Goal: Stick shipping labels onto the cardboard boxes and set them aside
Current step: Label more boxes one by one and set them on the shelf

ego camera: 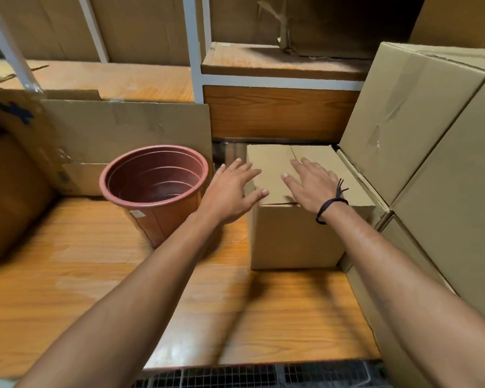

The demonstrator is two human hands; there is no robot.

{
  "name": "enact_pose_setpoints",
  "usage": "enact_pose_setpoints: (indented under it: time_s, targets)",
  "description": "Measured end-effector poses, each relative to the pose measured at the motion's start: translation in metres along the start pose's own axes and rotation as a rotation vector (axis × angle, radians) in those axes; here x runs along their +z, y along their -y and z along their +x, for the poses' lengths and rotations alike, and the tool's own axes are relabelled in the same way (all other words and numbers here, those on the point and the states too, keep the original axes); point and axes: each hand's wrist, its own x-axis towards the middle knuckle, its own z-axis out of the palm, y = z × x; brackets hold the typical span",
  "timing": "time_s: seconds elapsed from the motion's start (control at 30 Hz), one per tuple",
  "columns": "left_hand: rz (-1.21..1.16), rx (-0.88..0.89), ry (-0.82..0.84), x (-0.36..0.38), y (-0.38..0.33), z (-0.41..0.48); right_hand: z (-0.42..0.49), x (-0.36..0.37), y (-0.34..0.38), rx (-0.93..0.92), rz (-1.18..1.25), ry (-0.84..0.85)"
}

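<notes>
Box: a small closed cardboard box (pixel 294 236) stands upright on the worktop (pixel 67 275), at about 2 o'clock from the middle of the view.
Box direction: the seam of the top flaps runs from 6 to 12 o'clock; the long axis seems to go the same way, but the wide lens makes this uncertain.
Left hand (pixel 230 191): released, fingers spread, at the box's top left edge; whether it touches I cannot tell.
Right hand (pixel 311 183): released, fingers straight, lying flat over the top of the box; a dark cord (pixel 331 203) is around the wrist.
Edge at 3 o'clock of box: a stack of big boxes (pixel 431 135) stands just beside it, with no room on that side.
Edge at 12 o'clock: the wooden front of a shelf (pixel 280 113), close behind the box.
At 9 o'clock: a brown pot (pixel 154 189), near the box and apart from it, partly behind the left wrist.
Behind pot: a flat cardboard sheet (pixel 123 127) leans upright.
Open room: bare worktop from 6 to 8 o'clock of the box, up to the near edge, where a metal grate (pixel 235 376) shows below.
</notes>
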Motion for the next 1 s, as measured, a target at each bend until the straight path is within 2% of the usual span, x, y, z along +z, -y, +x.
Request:
enact_pose_setpoints:
  time_s: [0.13, 0.43, 0.7, 0.8, 1.0]
  targets:
    - [0.004, -0.046, -0.08, -0.041, 0.038, -0.035, 0.001, 0.002, 0.067, -0.138, 0.039, -0.014]
    - [0.138, -0.337, -0.261, -0.135, 0.169, -0.149, -0.02, 0.021, 0.215, -0.323, 0.132, 0.01]
    - [0.165, -0.336, -0.26, -0.225, 0.297, -0.263, -0.061, 0.06, 0.384, -0.374, 0.224, 0.049]
    - [0.197, -0.346, -0.289, -0.261, 0.359, -0.309, -0.072, 0.084, 0.451, -0.378, 0.268, 0.094]
    - [0.327, -0.553, -0.388, -0.332, 0.468, -0.391, -0.103, 0.122, 0.566, -0.429, 0.376, 0.306]
